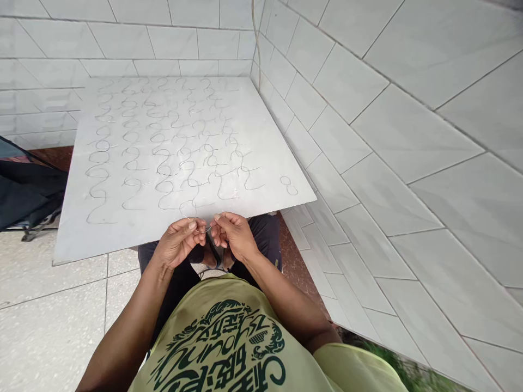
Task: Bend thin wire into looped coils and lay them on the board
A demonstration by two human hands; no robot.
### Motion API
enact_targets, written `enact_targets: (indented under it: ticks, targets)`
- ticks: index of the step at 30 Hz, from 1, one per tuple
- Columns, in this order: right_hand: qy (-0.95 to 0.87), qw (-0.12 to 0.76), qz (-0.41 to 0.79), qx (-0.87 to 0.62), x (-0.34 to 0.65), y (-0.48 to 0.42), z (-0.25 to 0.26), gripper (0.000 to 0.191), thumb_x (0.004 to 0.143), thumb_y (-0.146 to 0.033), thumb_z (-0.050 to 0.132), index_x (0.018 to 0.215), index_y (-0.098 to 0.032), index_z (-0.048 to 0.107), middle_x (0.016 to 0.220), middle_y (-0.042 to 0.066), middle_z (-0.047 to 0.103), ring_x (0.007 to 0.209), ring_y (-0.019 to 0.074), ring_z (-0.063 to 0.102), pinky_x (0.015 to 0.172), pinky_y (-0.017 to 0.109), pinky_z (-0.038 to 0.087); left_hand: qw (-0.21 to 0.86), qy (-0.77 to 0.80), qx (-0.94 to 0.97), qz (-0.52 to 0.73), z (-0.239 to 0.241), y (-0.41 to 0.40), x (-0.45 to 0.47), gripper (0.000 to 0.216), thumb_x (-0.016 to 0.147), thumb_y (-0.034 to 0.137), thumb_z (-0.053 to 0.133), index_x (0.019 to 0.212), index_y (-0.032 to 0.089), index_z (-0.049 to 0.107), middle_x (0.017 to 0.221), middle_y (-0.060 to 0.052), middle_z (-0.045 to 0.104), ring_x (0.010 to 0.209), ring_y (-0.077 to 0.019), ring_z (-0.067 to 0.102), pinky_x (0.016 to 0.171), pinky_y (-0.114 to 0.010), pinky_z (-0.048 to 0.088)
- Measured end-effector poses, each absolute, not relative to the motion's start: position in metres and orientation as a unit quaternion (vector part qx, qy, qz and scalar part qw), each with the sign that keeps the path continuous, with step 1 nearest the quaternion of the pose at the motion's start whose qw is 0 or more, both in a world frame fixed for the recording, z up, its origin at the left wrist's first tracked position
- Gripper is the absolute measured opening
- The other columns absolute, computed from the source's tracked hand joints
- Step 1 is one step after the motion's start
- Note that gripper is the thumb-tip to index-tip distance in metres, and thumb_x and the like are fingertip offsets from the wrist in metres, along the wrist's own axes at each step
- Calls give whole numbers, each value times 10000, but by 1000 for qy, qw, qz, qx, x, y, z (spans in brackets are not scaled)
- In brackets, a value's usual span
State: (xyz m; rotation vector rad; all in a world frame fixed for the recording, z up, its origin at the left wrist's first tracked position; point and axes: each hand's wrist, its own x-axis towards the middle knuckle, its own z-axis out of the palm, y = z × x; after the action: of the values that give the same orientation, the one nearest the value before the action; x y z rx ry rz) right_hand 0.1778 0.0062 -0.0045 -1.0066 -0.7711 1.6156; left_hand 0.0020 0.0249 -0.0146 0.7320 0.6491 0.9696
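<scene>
At the near edge of the white board, just below its rim:

1. Left hand: fingers curled, thumb and forefinger pinched on one end of a short wire piece.
2. Right hand: fingers curled, fingertips pinched on the other end of the same wire piece. The two hands are close together, knuckles almost meeting.
3. Wire piece: thin, pale metal, slightly curved. It is held in the air between the two hands, just off the board's near edge and above the person's lap. Its exact shape is too small to tell.

On the board:

4. Bent wire shapes: many S-like curls laid flat in rough rows over most of the board, some touching or overlapping their neighbours.
5. Figure-eight wire: lies alone near the board's near right corner, apart from the rows.

Around the board:

6. Tiled wall: white, runs along the board's right side and behind its far edge.
7. Cord: thin, hangs at the wall corner beyond the board's far right corner.
8. Dark bag: left of the board, on the floor.
9. Speckled floor: pale, below the board's near left corner.
10. Yellow-green shirt: dark print, nearest the camera, on the near side of the board.
</scene>
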Motion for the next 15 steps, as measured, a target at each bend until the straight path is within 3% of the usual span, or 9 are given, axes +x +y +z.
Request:
enact_targets:
  ticks: [9, 15]
  targets:
    - [-384, 504, 703, -322, 173, -5, -6, 321, 934, -467, 718, 864, -153, 705, 701, 5, 706, 485, 103, 632, 385, 181, 427, 812, 254, 280, 444, -25, 28, -3, 246, 744, 275, 912, 896, 116, 802, 723, -26, 691, 549, -93, 633, 511, -195, 569]
    - [-386, 511, 708, -299, 169, -10, -11, 294, 956, -429, 706, 876, -147, 720, 715, 19, 721, 503, 113, 648, 410, 192, 461, 820, 246, 249, 452, -28, 26, -2, 265, 691, 260, 942, 878, 140, 798, 636, 8, 632, 497, -82, 585, 395, -146, 487]
